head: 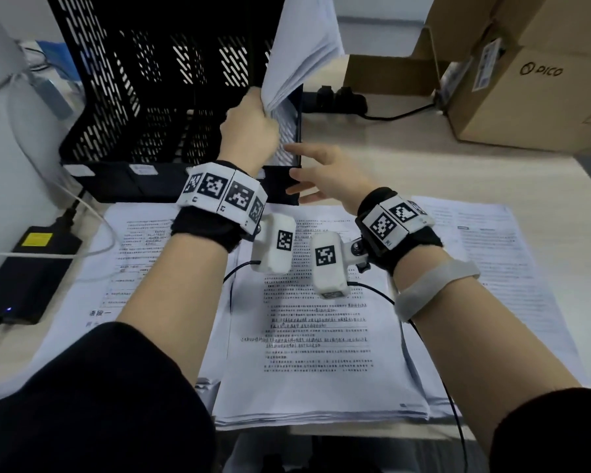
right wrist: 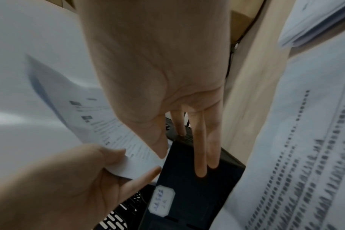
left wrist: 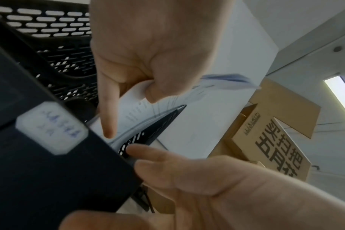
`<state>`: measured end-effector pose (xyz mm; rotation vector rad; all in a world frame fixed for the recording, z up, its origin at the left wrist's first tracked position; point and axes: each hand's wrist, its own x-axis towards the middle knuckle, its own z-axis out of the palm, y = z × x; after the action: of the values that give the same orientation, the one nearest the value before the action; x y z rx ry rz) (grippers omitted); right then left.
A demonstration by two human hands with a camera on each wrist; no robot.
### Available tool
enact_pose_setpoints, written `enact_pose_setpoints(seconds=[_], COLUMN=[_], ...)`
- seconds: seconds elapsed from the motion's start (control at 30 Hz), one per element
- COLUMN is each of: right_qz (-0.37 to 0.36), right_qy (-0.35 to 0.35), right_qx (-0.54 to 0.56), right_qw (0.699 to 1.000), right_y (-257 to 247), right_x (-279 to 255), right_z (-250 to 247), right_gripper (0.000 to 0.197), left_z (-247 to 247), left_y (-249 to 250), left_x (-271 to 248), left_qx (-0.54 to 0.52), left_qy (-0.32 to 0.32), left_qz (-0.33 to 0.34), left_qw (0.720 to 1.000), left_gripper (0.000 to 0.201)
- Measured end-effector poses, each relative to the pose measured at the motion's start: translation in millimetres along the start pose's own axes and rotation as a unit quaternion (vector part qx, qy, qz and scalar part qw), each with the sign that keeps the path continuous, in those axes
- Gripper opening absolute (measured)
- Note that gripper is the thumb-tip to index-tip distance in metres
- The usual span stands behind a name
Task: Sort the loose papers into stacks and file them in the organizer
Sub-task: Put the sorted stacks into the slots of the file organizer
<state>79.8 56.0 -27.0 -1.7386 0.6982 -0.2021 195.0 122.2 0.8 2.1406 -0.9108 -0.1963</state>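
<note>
A black mesh organizer [head: 133, 114] stands at the back of the table, with small white labels [left wrist: 51, 129] on its front. My left hand [head: 253, 121] grips the lower corner of a thick paper stack [head: 301, 46], which stands upright and bends over the organizer's rightmost slot. In the left wrist view, thumb and curled fingers pinch that paper stack [left wrist: 140, 109]. My right hand [head: 307, 172] is open, its straight fingers [right wrist: 201, 155] resting on the organizer's right front end [right wrist: 197, 194]. Printed paper stacks [head: 318, 336] lie side by side on the table beneath my forearms.
Cardboard boxes [head: 526, 80] stand at the back right. A black power strip [head: 338, 100] with a cable lies behind the organizer. A black adapter [head: 24, 278] with cables sits at the left edge. More sheets lie at the left [head: 133, 268] and right [head: 509, 261].
</note>
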Motion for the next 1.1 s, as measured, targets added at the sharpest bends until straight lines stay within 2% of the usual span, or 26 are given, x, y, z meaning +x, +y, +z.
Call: enact_pose_setpoints(seconds=[0.1,0.23,0.33,0.43,0.63,0.87,0.97,1.1], right_qz=[0.007,0.002,-0.001,-0.007,-0.024,-0.068,-0.085,-0.098], right_qy=[-0.007,-0.016,-0.015,-0.003,0.058,0.122,0.158,0.193], right_qx=[0.018,0.01,0.012,0.015,0.02,-0.004,-0.019,-0.078], right_qw=[1.0,1.0,1.0,1.0,0.998,0.99,0.984,0.973], right_y=[2.6,4.4,5.3,5.4,2.0,-2.8,0.5,12.8], right_x=[-0.9,-1.3,-6.8,-17.6,-53.4,-118.7,-150.0,-187.2], right_z=[0.1,1.6,1.0,-1.9,-14.0,-39.9,-47.2,-49.4], right_gripper=[0.051,0.055,0.052,0.047,0.031,0.023,0.021,0.022], left_z=[5.1,2.0,-2.9,-9.2,-18.6,-23.4,-18.7,-5.0], left_y=[-4.3,-0.7,0.9,3.2,12.6,34.0,44.6,52.7], left_x=[2.5,-3.9,-9.8,-21.7,-58.8,-119.7,-144.6,-174.6], left_qx=[0.013,0.015,0.027,0.007,-0.036,-0.113,-0.115,-0.115], left_qy=[-0.046,-0.13,-0.124,-0.104,-0.08,-0.1,-0.123,-0.166], left_qz=[-0.033,-0.019,0.003,0.007,0.006,0.028,0.049,0.041], left_qw=[0.998,0.991,0.992,0.995,0.996,0.988,0.984,0.978], left_gripper=[0.033,0.056,0.059,0.05,0.043,0.037,0.037,0.036])
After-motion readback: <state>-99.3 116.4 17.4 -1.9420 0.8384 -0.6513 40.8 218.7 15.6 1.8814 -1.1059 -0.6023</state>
